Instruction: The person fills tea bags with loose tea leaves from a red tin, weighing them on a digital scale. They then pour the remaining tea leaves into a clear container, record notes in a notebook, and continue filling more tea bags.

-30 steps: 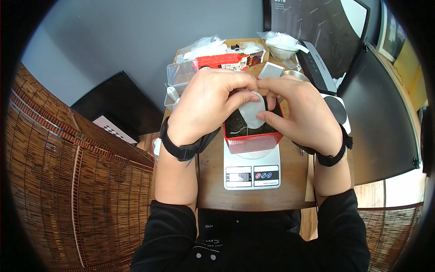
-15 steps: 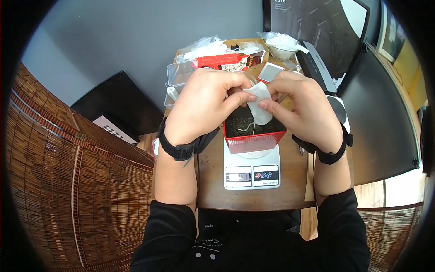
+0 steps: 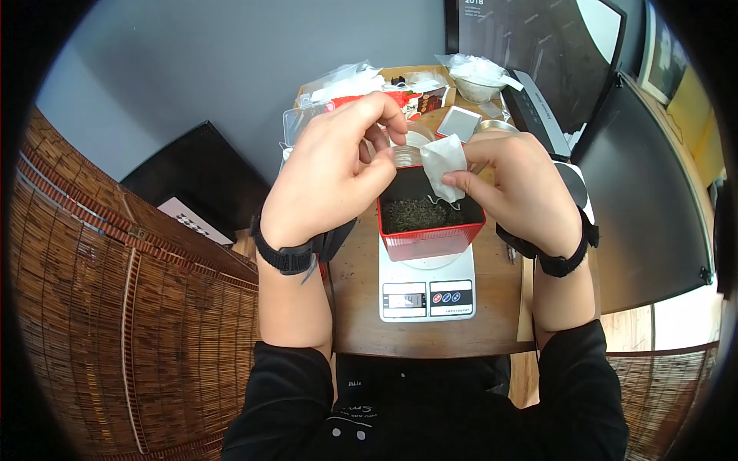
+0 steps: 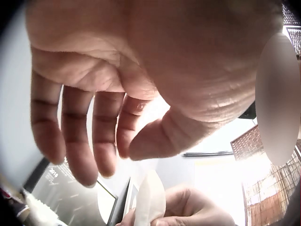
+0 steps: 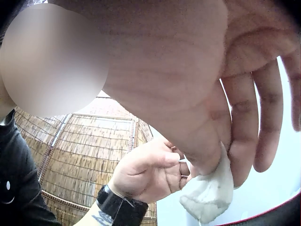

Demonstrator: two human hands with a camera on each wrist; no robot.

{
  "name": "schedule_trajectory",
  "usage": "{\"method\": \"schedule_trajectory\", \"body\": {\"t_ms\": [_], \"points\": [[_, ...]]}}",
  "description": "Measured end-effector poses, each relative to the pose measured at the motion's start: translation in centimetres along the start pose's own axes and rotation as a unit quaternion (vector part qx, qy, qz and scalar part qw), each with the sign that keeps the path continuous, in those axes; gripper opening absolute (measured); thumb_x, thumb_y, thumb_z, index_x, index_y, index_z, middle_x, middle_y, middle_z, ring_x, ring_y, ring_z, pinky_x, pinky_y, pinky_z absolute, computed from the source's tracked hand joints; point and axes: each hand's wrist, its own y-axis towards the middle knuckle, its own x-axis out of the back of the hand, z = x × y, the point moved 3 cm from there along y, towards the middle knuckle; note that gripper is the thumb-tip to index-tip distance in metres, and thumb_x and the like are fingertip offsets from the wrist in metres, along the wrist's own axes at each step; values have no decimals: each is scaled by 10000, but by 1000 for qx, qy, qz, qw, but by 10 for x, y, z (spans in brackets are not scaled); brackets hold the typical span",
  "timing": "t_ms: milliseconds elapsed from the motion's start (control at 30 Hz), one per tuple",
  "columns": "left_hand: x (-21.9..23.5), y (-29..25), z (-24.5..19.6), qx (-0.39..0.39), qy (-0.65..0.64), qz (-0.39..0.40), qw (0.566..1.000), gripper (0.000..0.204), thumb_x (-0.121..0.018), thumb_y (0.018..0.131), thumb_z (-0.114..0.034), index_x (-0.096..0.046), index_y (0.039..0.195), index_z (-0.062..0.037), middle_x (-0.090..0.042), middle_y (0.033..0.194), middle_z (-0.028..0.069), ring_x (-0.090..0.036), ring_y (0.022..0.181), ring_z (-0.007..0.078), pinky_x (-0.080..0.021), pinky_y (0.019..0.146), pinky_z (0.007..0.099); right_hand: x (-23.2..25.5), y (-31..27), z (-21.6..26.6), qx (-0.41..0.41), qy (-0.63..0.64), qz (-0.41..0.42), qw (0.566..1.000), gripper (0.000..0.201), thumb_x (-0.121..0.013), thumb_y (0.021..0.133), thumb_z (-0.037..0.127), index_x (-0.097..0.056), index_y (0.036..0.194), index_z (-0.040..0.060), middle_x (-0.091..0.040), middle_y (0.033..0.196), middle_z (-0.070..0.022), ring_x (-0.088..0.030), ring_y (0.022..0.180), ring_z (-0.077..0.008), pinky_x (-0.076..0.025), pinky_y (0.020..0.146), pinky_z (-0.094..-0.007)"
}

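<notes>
My right hand (image 3: pixel 523 184) pinches a white drawstring tea bag (image 3: pixel 443 164) between thumb and fingers. The bag hangs over the right side of a red, clear-fronted box (image 3: pixel 430 246), its pale string dangling from the lower end. Dark loose tea leaves (image 3: pixel 411 217) cover the inside of the box. Under the box is a white kitchen scale (image 3: pixel 428 300) with a small display. To the left of the bag, my left hand (image 3: pixel 327 173) hovers with loosely bent fingers and nothing in them. In the right wrist view the tea bag (image 5: pixel 209 197) looks puffed out.
Behind the box stands a clear round container (image 3: pixel 419 137), partly hidden by my left hand. A small grey-topped device (image 3: pixel 460 121) lies beyond. Further back are a bowl with white bags (image 3: pixel 480 84) and a red package (image 3: pixel 350 100). A monitor (image 3: pixel 530 46) stands at the back right.
Both hands held the tea bag before. My left hand has let go and drawn back to the left, while the right keeps the bag, now tilted, with more of the tea leaves showing.
</notes>
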Motion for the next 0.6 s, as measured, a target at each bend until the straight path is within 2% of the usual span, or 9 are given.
{"method": "schedule_trajectory", "body": {"t_ms": [33,100,133,200,233,300,400,533,600], "points": [[1,-1,2,0,0,0,1000,166,-697,962,-14,-732,1119,25,-735,890,112,-683,792,188,-551,759,330,0,0,1,8,-2,-13,1000,213,-809,891,204,-759,850,1,-672,721,-203,-672,726,-409,-519,681,-486],[-5,-3,8,-15,19,81,996,207,-748,941,-46,-706,1123,42,-714,867,126,-680,771,197,-552,745,341,1,0,1,16,-3,-25,1000,212,-810,891,204,-760,851,2,-671,720,-202,-671,726,-406,-518,679,-482],[-7,-3,7,-14,19,81,996,207,-748,941,-46,-706,1123,42,-714,867,126,-680,771,197,-552,745,341,1,0,0,9,3,-24,1000,218,-822,883,207,-761,843,2,-673,716,-198,-669,724,-401,-518,677,-475],[-14,0,-1,-49,-7,82,995,167,-781,939,-80,-682,985,46,-683,828,163,-652,726,251,-531,698,360,0,1,0,2,8,-22,1000,224,-834,875,210,-761,834,2,-675,712,-193,-668,722,-396,-517,675,-468],[-17,1,0,-49,-8,82,995,167,-781,939,-80,-682,985,46,-683,828,163,-652,726,251,-531,698,360,-1,1,1,6,26,-20,999,234,-850,861,213,-760,821,1,-678,710,-189,-669,720,-391,-518,674,-462],[-19,3,0,-86,15,72,994,182,-795,944,-107,-688,922,39,-646,795,188,-617,700,318,-505,663,383,-1,1,1,11,43,-18,999,244,-867,847,216,-759,807,0,-682,707,-185,-670,718,-386,-519,672,-456],[-18,3,0,-56,40,93,993,140,-785,948,-96,-725,924,28,-642,785,194,-596,698,361,-487,648,408,-2,0,0,-3,17,-7,1000,248,-889,825,219,-768,802,4,-689,708,-181,-675,722,-381,-521,675,-452],[-20,4,4,-71,61,85,992,114,-781,929,-67,-741,978,28,-665,808,196,-627,716,361,-509,667,399,0,0,0,-4,20,-9,1000,223,-886,826,218,-793,841,16,-699,728,-182,-683,733,-378,-528,684,-451],[-22,3,6,-121,35,41,991,77,-758,914,-18,-737,973,28,-690,819,184,-659,731,338,-531,689,387,0,0,0,-3,27,-13,1000,209,-882,828,213,-803,859,21,-706,742,-184,-686,738,-379,-531,689,-452]]}}
